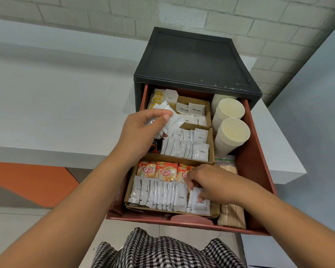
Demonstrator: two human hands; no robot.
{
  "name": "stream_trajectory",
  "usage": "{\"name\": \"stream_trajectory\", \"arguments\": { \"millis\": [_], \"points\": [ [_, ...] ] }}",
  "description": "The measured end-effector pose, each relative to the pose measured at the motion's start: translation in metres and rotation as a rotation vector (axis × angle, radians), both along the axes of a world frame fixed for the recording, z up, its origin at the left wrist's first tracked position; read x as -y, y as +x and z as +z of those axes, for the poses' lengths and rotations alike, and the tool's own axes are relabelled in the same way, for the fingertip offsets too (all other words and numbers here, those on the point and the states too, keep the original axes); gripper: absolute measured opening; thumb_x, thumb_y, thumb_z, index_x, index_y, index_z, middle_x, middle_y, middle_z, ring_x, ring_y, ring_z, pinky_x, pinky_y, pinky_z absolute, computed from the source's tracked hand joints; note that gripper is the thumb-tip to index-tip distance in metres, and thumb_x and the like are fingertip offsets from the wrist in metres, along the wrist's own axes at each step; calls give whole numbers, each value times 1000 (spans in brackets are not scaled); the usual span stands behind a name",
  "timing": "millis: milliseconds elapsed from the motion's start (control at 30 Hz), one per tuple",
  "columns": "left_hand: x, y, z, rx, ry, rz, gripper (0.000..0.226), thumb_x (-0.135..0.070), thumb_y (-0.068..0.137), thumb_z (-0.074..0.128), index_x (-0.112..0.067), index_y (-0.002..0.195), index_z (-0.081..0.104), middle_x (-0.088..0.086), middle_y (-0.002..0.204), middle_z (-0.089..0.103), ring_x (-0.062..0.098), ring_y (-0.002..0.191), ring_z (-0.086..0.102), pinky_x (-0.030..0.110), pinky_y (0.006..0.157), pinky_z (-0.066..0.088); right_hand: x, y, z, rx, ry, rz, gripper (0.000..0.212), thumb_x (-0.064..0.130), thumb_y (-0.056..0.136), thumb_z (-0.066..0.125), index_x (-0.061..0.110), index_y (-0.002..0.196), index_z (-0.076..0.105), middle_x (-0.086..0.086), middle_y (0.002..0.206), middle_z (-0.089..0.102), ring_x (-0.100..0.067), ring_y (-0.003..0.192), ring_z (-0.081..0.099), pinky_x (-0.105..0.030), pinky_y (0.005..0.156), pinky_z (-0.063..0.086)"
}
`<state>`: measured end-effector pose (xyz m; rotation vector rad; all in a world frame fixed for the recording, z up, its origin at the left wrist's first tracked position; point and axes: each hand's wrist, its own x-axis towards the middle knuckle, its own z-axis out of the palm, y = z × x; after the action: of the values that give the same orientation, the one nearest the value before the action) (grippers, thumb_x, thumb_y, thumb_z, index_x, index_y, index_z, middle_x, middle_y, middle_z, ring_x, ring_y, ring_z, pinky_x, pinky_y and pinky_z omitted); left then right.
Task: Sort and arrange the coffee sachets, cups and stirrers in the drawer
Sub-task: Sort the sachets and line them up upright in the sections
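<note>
The left grip (141, 130) is curled round a loose fan of white sachets (171, 120), held up over the coffee sachets (200, 151), probably a mixed handful waiting for its proper slot. The right grip (207, 180), fingers bent down, nips the tops of the cream sachets (162, 196) beneath it, seemingly to stand them in a row with labels outward; they overlap too tightly to count. Just beyond that grip are three Coffee-mate packets (166, 171). To its right lies one bundle of wooden stirrers (232, 215), laid lengthwise along the drawer (256, 161) wall. Farther off, two stacks of paper cups (233, 132) lie nested, with perhaps a third behind. Three cardboard trays (211, 146) divide the drawer, which is pulled out of a dark cabinet (191, 60) on the white worktop (56, 103).
</note>
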<state>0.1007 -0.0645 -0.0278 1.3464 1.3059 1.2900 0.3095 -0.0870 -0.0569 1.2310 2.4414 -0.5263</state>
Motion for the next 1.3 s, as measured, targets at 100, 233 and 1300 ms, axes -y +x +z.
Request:
{"name": "stream_trajectory", "arguments": {
  "millis": [100,233,1300],
  "points": [
    [0,0,1,6,4,-2,15,-26,94,64,-36,99,74,-24,109,66,5,117,55,43,105,48,1,-1,0,33,0,-1,33,20,79,76,22,105,56,1,103,60,-18,100,51,-33,74,40],
    [1,0,2,13,-3,1,15,-25,94,64,-34,101,74,-18,114,67,10,121,54,47,106,47,2,-3,0,118,13,84,37,27,81,74,23,114,57,1,114,59,-19,109,47,-35,86,41],
    [-3,-1,-2,-10,22,-9,16,-28,94,65,-42,96,73,-35,98,65,-13,107,54,38,106,46,4,-9,-1,-217,6,-48,29,20,71,80,20,90,59,5,84,58,-12,74,50,-31,66,44]
  ]
}}
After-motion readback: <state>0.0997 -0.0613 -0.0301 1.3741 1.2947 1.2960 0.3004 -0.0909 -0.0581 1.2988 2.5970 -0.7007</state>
